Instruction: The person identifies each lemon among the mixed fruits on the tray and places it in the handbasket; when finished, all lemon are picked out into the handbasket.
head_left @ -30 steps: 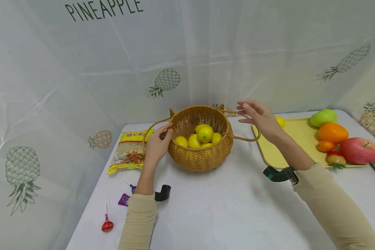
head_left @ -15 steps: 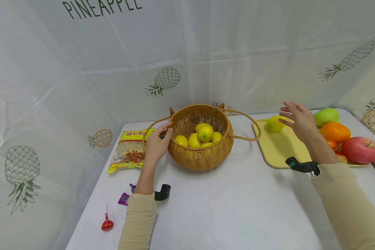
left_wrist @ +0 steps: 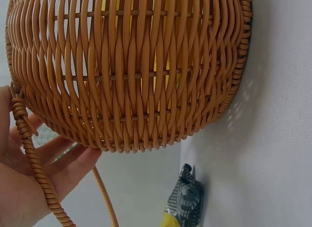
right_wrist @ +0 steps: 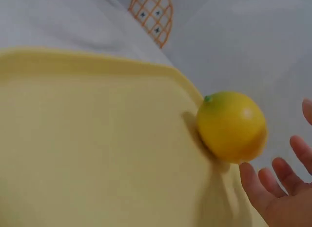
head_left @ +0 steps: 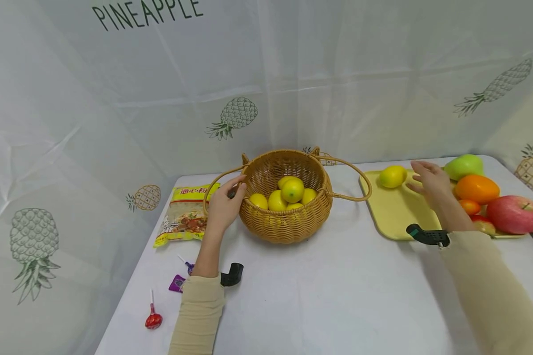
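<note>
In the head view, a round wicker basket (head_left: 284, 229) with two loop handles holds several lemons (head_left: 292, 190). My left hand (head_left: 222, 204) is at its left side, fingers fairly straight against the outside of the wicker. The left wrist view shows the fingertips (left_wrist: 87, 156) at the basket wall (left_wrist: 141, 75), with a handle (left_wrist: 36, 163) crossing in front of the palm. To the right, my right hand (head_left: 433, 185) hovers over a yellow tray (head_left: 397, 224), fingers apart and holding nothing. Just left of it lies a single lemon (head_left: 393, 176); in the right wrist view a fingertip is right at this lemon (right_wrist: 232, 127).
A green pear-like fruit (head_left: 464, 166), orange fruits (head_left: 477, 189), a strawberry (head_left: 485, 225) and an apple (head_left: 515, 214) sit at the tray's right. Left of the basket lie a food packet (head_left: 186, 217), a red lollipop (head_left: 153, 318) and purple-wrapped sweets (head_left: 176, 283).
My right hand has moved right from beside the basket's right handle to over the tray, then lowered towards the single lemon. My left hand and the basket have stayed put.
</note>
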A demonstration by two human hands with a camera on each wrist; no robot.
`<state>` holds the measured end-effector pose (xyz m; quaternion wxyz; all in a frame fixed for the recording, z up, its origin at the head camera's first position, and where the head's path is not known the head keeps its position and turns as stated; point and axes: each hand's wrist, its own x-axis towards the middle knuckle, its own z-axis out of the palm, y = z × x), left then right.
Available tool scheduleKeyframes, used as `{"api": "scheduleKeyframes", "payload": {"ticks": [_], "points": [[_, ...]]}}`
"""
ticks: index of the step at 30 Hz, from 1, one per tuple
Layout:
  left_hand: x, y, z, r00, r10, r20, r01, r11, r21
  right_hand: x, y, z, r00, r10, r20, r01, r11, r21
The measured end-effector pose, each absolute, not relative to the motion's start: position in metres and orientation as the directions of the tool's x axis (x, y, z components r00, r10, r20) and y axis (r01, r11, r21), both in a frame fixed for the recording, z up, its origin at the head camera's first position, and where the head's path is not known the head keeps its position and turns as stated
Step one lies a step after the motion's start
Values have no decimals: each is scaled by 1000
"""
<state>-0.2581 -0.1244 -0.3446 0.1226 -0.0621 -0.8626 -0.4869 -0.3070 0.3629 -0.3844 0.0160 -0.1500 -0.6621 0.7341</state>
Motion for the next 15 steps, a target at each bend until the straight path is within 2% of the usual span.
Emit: {"api": "scheduleKeyframes", "payload": {"ticks": [6,11,15], "points": [[-257,-125,-345,-963,-12,270,225,516,827,-317,354,-395,-975,183,-129,165,196,-967],[-257,-125,-345,-966,-17,260,214,517,829,-324,346,-402,-990,123,-67,109,379,-919],[-258,-125,-345,-966,-13,259,214,523,825,-327,343,-403,-991,125,-51,105,476,-873]]}}
